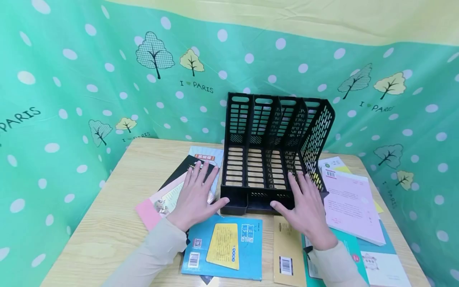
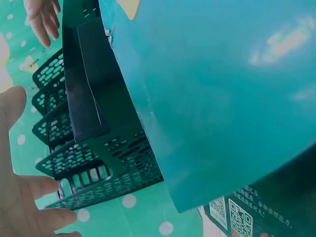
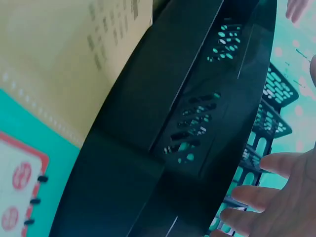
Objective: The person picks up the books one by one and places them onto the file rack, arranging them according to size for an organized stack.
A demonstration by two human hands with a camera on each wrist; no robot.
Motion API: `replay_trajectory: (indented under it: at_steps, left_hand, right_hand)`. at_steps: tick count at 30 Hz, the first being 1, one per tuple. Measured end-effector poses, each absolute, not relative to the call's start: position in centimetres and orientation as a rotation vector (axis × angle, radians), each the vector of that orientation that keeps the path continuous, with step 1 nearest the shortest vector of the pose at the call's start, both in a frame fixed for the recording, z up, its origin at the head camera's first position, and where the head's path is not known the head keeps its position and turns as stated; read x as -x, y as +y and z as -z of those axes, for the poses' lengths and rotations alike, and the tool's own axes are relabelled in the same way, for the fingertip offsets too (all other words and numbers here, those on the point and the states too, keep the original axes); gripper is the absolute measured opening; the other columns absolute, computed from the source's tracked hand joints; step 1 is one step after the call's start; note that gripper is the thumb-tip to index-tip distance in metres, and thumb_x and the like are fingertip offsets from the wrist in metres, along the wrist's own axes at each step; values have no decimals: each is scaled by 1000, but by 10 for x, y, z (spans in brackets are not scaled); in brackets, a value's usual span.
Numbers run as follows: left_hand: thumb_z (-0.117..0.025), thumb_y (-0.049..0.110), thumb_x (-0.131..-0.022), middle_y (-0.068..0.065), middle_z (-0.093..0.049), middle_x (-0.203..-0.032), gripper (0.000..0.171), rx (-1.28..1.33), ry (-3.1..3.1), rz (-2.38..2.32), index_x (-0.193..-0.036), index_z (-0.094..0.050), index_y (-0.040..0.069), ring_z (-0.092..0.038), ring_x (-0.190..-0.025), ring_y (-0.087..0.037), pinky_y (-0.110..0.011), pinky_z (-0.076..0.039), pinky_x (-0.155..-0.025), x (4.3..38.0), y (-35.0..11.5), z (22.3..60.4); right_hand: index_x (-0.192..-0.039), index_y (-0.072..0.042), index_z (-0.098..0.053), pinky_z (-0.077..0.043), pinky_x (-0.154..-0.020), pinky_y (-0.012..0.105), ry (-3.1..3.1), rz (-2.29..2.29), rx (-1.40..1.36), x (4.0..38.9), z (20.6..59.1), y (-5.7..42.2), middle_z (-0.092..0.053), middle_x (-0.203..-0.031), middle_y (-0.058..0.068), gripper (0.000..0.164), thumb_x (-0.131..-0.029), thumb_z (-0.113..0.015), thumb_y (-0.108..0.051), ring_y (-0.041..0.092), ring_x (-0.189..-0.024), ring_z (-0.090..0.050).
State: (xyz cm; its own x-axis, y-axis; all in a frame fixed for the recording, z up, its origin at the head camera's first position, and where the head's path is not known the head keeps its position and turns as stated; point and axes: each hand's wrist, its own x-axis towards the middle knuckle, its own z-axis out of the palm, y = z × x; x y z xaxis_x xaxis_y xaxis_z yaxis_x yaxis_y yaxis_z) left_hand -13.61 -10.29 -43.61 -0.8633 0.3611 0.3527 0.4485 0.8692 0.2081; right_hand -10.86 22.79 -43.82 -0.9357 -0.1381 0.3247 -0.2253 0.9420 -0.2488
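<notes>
A black desktop file rack (image 1: 236, 167) with several upright compartments and a front tray stands at the middle of the table. Over the pink book (image 1: 147, 213) and black book (image 1: 179, 171) at the rack's left, my left hand (image 1: 197, 195) spreads its fingers, thumb near the tray's corner. My right hand (image 1: 306, 205) is spread over the front right of the rack; whether it touches is hard to tell. Neither hand holds anything. In the left wrist view a blue book (image 2: 212, 98) fills much of the picture. The right wrist view shows the tray (image 3: 123, 148) close up.
A blue book with a yellow panel (image 1: 251, 255) and a tan book (image 1: 283, 235) lie before the rack. To the right is a pile with a pink-covered book (image 1: 351, 199) and a green book (image 1: 353, 243). A dotted green curtain (image 1: 215, 52) hangs behind.
</notes>
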Motion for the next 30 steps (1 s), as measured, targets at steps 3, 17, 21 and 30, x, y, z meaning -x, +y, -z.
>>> replay_trajectory:
  at_steps: [3, 17, 21, 30]
  left_hand:
    - [-40, 77, -83, -8, -6, -160, 93, 607, -2746, 425, -154, -18, 20, 4, -146, -28, -53, -8, -116, 137, -101, 436]
    - [-40, 73, -86, -9, -8, -160, 95, 542, -2845, 739, -153, -18, 9, -1, -146, -23, -46, -13, -117, 139, -91, 434]
    - [-43, 70, -87, -8, -10, -159, 93, 498, -2887, 866, -153, -17, 9, -6, -146, -24, -49, -19, -115, 140, -87, 433]
    - [-54, 56, -91, -11, -31, -153, 80, 385, -2859, 1285, -151, -26, 11, -30, -139, -27, -51, -30, -110, 142, -78, 433]
  right_hand:
    - [-153, -19, -20, -16, -111, 61, -2807, -424, -232, 109, 436, 234, -13, -159, 13, 99, -78, -58, -71, 35, -145, -7]
    - [-153, -9, -19, -19, -108, 63, -2801, -541, -10, 115, 433, 282, -20, -154, 23, 97, -83, -59, -63, 44, -139, -20]
    - [-153, -8, -18, -19, -107, 64, -2796, -542, 36, 116, 433, 297, -22, -153, 25, 96, -84, -59, -62, 45, -138, -21]
    - [-153, -8, -11, -19, -101, 71, -2879, -595, 236, 113, 437, 330, -16, -153, 27, 95, -88, -50, -64, 50, -135, -19]
